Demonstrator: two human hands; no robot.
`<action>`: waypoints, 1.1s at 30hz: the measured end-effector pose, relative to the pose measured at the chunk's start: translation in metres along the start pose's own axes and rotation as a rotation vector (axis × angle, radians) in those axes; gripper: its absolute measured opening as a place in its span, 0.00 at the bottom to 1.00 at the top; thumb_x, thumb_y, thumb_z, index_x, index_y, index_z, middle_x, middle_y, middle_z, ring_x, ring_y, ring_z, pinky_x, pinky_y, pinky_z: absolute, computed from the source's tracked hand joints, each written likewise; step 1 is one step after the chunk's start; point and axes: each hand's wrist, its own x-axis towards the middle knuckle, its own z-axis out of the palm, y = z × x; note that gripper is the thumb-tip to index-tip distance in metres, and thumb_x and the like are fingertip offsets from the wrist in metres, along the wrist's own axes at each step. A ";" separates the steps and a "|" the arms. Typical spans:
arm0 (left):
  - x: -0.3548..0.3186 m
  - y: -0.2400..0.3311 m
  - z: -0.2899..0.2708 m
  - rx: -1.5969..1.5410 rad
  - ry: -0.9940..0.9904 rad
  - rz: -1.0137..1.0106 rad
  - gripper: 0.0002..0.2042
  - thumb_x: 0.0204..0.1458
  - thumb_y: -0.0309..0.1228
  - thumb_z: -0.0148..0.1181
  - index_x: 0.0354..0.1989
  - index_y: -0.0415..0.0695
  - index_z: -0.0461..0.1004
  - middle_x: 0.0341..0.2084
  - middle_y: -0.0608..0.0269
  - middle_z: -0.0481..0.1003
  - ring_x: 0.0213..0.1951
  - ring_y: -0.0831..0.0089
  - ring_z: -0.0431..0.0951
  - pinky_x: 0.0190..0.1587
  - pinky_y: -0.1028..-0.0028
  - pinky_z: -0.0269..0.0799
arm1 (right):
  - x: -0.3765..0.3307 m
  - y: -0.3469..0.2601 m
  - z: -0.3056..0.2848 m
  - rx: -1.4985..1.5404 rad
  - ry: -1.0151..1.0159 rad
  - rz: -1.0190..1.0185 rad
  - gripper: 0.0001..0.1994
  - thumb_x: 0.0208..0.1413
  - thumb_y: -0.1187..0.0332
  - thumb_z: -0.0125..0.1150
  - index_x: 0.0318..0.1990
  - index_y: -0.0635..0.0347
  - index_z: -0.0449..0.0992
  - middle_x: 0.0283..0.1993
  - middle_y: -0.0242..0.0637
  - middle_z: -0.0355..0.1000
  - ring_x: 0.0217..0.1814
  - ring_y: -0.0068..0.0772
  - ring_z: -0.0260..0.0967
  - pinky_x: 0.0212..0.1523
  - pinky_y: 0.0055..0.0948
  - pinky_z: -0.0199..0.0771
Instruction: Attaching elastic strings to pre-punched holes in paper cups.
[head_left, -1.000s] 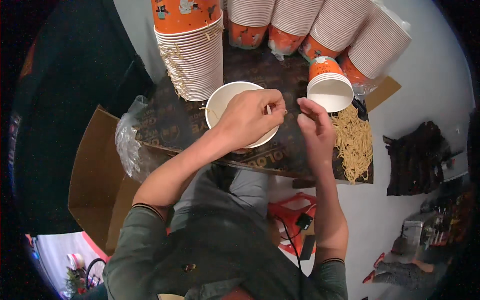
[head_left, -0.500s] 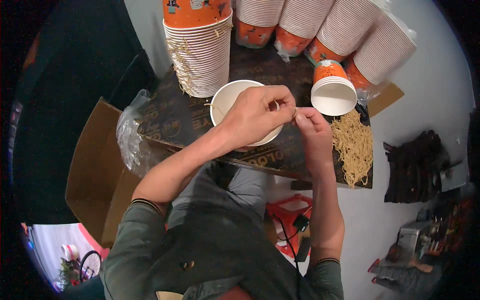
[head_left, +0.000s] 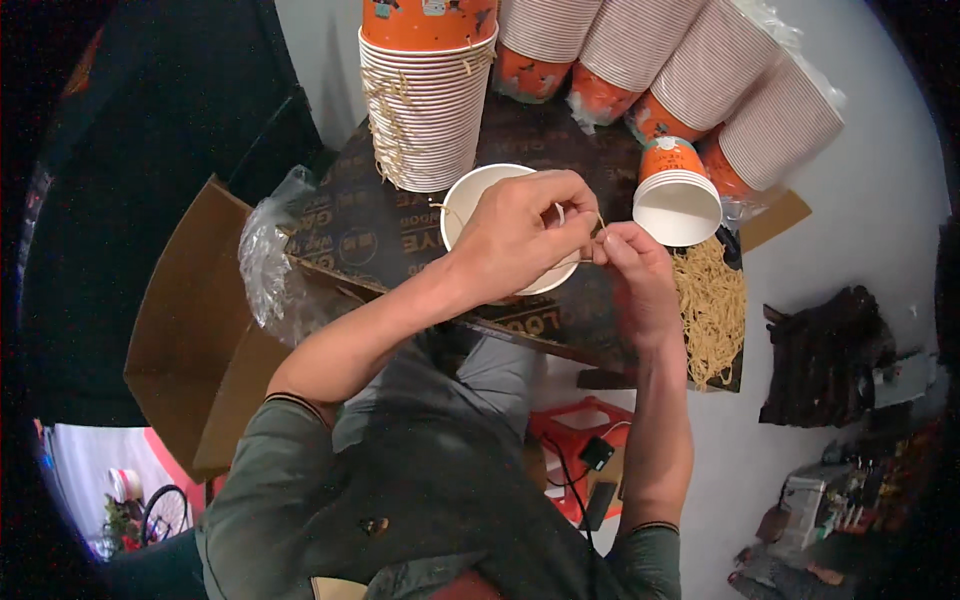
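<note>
In front of me a paper bucket point(head_left: 467, 200), white inside, tilts with its mouth facing me. My left hand point(head_left: 520, 230) lies across its mouth, thumb and fingertips pinched at the right rim. A thin beige cord point(head_left: 601, 222) sticks up between my fingertips. My right hand point(head_left: 642, 262) pinches at the same spot, close beside the left fingertips. On the bucket's left rim another short end of cord pokes out. My left hand hides much of the bucket. A pile of beige cords point(head_left: 712, 310) lies on the board just right of my right hand.
A tall stack of orange and white buckets point(head_left: 425, 120), with cords hanging on it, stands at the far left. Several plastic-wrapped stacks point(head_left: 690, 55) line the back. Nested buckets point(head_left: 678, 210) lie sideways at right. Left are a clear plastic bag point(head_left: 270, 260) and a cardboard box point(head_left: 185, 330).
The whole view has shifted slightly. My right fingertips have dropped a little lower beside the left ones, and a cord end now shows above them.
</note>
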 end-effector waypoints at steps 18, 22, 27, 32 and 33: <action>-0.046 0.012 -0.025 0.740 -0.118 0.174 0.13 0.60 0.26 0.63 0.54 0.42 0.78 0.35 0.49 0.79 0.37 0.45 0.81 0.41 0.51 0.75 | 0.030 -0.059 0.011 -0.535 0.271 -0.370 0.07 0.69 0.69 0.68 0.46 0.64 0.83 0.39 0.27 0.79 0.41 0.17 0.73 0.46 0.22 0.74; -0.048 0.005 -0.040 0.679 -0.119 0.126 0.11 0.62 0.26 0.63 0.51 0.38 0.80 0.36 0.51 0.77 0.37 0.51 0.80 0.42 0.59 0.76 | -0.004 -0.023 0.023 -0.713 0.289 -0.398 0.05 0.65 0.71 0.70 0.44 0.62 0.84 0.40 0.33 0.83 0.39 0.25 0.78 0.45 0.27 0.78; -0.051 0.009 -0.049 0.336 -0.097 -0.150 0.12 0.65 0.25 0.61 0.54 0.36 0.80 0.39 0.55 0.79 0.44 0.63 0.85 0.46 0.66 0.81 | -0.023 0.002 0.048 -0.761 0.247 -0.474 0.06 0.63 0.77 0.70 0.45 0.62 0.82 0.43 0.36 0.82 0.45 0.29 0.78 0.50 0.29 0.76; -0.055 0.012 -0.048 0.123 -0.001 -0.261 0.17 0.67 0.25 0.61 0.63 0.38 0.79 0.42 0.59 0.81 0.46 0.74 0.84 0.51 0.71 0.81 | -0.020 0.005 0.065 -0.900 0.282 -0.620 0.08 0.60 0.75 0.72 0.45 0.55 0.79 0.44 0.35 0.83 0.48 0.42 0.80 0.52 0.39 0.76; -0.055 0.012 -0.048 0.125 -0.005 -0.263 0.17 0.67 0.25 0.61 0.63 0.38 0.79 0.42 0.59 0.81 0.46 0.74 0.84 0.51 0.71 0.81 | -0.019 0.005 0.067 -0.920 0.276 -0.653 0.09 0.60 0.73 0.72 0.45 0.53 0.78 0.43 0.36 0.82 0.47 0.46 0.80 0.52 0.43 0.75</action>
